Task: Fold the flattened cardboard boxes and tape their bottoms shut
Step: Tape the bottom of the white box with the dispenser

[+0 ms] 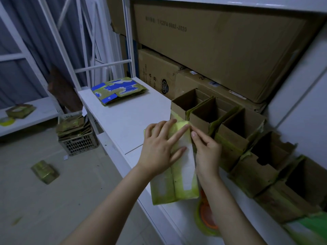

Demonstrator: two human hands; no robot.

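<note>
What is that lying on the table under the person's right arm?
A roll of yellow-green tape with an orange core lies on the white table. The right forearm crosses over it and hides its right part.

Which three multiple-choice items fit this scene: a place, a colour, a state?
1. Where is the blue-printed stack of flattened boxes? A. floor B. far end of the white shelf C. crate
2. The core of the tape roll is: A. orange B. blue C. black
3. The folded boxes in the row are: A. flattened B. taped on top C. open on top
1 B, it rests there; 2 A, orange shows beside the right arm; 3 C, their dark insides show.
</note>
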